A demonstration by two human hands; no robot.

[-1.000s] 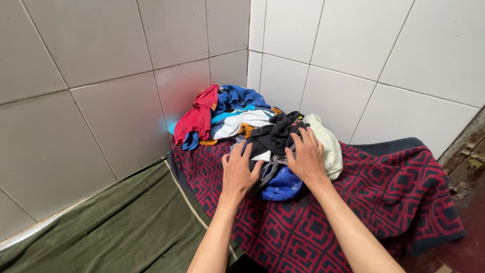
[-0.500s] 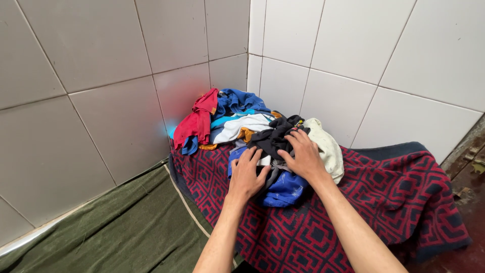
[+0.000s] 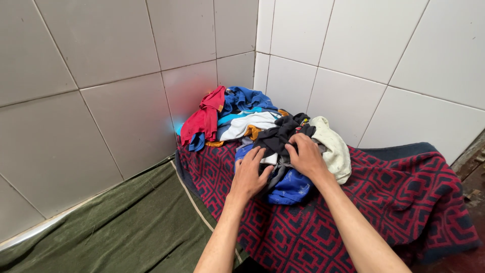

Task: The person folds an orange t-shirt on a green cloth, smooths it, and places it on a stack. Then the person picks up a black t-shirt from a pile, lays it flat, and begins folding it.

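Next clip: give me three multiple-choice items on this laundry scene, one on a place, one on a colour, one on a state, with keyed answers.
1. Where does the heap of mixed clothes lie?
A. in the tiled wall corner
B. on the green canvas
C. in a basket

2. What colour is the garment at the heap's left edge?
A. yellow
B. red
C. white

3. How is the right hand set?
A. lifted clear
B. flat on the blanket
C. fingers curled into the black garment

Answers:
1 A, the heap sits on the red and navy patterned blanket where the walls meet.
2 B, the red garment hangs there.
3 C, its fingers bunch the black garment; the left hand rests beside it.
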